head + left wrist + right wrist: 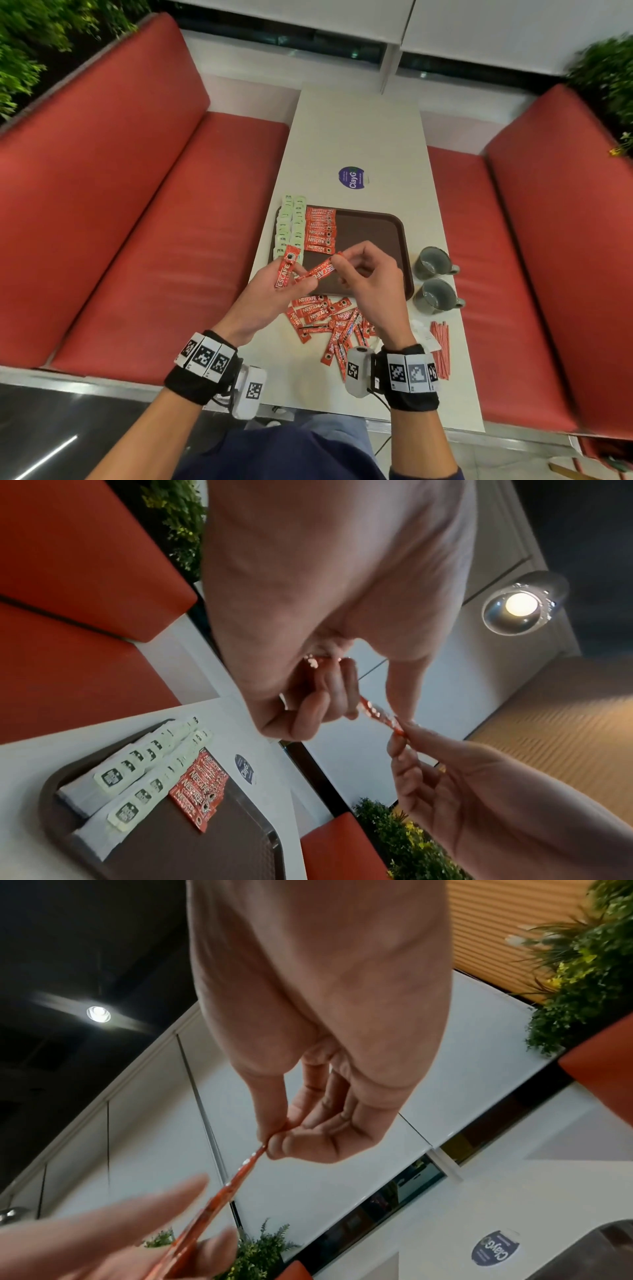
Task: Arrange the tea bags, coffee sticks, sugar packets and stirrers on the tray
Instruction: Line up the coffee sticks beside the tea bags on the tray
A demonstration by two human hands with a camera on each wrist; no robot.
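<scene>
Shared stick: I see one red coffee stick [317, 271] held above the near edge of the tray [390, 226], pinched at both ends.
Right hand: my right hand [368, 274] nips its far end between thumb and forefinger.
Left hand: my left hand [274, 291] grips the near end and also clasps a second coffee stick [286, 271].
On tray: two columns of green tea bags [291, 226] along the left edge, a row of coffee sticks [320, 230] just beside them.
Loose pile: more sticks [334, 325] lie scattered on the table [359, 137], near the tray's front edge.
Right of tray: two grey cups [435, 279]; red stirrers [440, 346] nearer me.
</scene>
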